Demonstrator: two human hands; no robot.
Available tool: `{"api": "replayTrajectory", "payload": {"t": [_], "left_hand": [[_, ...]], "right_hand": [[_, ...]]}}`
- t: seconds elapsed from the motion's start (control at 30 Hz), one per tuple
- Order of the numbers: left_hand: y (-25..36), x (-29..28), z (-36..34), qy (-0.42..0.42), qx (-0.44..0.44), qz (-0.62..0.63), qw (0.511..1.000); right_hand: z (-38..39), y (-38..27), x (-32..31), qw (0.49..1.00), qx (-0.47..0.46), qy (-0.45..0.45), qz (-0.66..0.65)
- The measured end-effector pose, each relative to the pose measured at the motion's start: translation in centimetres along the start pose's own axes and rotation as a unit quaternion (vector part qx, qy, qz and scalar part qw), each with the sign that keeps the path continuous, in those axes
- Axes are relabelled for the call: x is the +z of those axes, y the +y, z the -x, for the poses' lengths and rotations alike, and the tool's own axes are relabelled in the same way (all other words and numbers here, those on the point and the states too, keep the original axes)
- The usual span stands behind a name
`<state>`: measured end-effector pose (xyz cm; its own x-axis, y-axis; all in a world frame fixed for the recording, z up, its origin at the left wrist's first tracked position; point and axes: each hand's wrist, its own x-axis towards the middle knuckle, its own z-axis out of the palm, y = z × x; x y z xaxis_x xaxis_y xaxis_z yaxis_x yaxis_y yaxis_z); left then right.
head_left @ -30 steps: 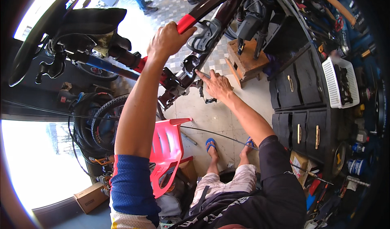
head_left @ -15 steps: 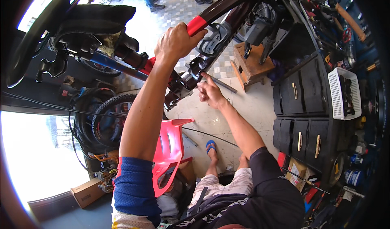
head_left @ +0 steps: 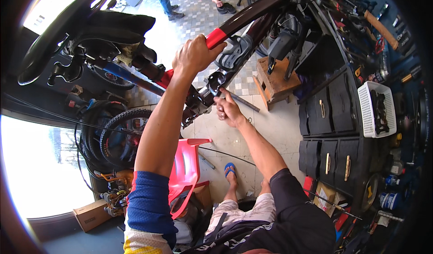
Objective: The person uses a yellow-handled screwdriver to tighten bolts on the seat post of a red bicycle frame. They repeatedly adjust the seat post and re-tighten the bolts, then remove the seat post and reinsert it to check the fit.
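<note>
Bike frame point(head_left: 252, 15) — tiled workshop floor point(head_left: 270, 127)

Left hand point(head_left: 195, 55) grips the bike frame point(head_left: 234, 21) (red-and-black tube); right hand point(head_left: 228, 109) holds a tool point(head_left: 243, 102).

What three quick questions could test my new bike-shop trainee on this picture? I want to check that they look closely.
1. True or false: the left hand grips the red and dark bicycle frame tube.
2. The right hand works at: A) the white basket B) the frame's lower joint C) the cardboard box
3. What colour is the plastic chair?

Key: 1 true; 2 B; 3 red.
</note>
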<state>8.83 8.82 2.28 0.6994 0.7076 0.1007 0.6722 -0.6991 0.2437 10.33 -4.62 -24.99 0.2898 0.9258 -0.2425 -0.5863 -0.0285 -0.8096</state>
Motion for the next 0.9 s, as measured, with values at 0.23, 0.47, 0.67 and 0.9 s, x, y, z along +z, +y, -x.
{"api": "replayTrajectory", "payload": {"t": [0.23,0.47,0.67,0.9], "left_hand": [[-0.6,0.2,0.0,0.004,-0.003,0.015,1.0],[-0.8,-0.1,0.1,-0.006,-0.015,0.008,1.0],[-0.2,0.1,0.1,-0.002,0.002,0.021,1.0],[-0.5,-0.1,0.2,-0.01,-0.019,0.006,1.0]], "right_hand": [[1.3,-0.6,0.1,0.825,-0.067,0.094,0.553],[0.6,0.2,2.5,0.992,-0.012,0.09,0.088],[-0.4,-0.8,-0.4,0.714,-0.123,0.153,0.672],[-0.4,-2.5,0.7,0.937,-0.036,0.121,0.326]]}}
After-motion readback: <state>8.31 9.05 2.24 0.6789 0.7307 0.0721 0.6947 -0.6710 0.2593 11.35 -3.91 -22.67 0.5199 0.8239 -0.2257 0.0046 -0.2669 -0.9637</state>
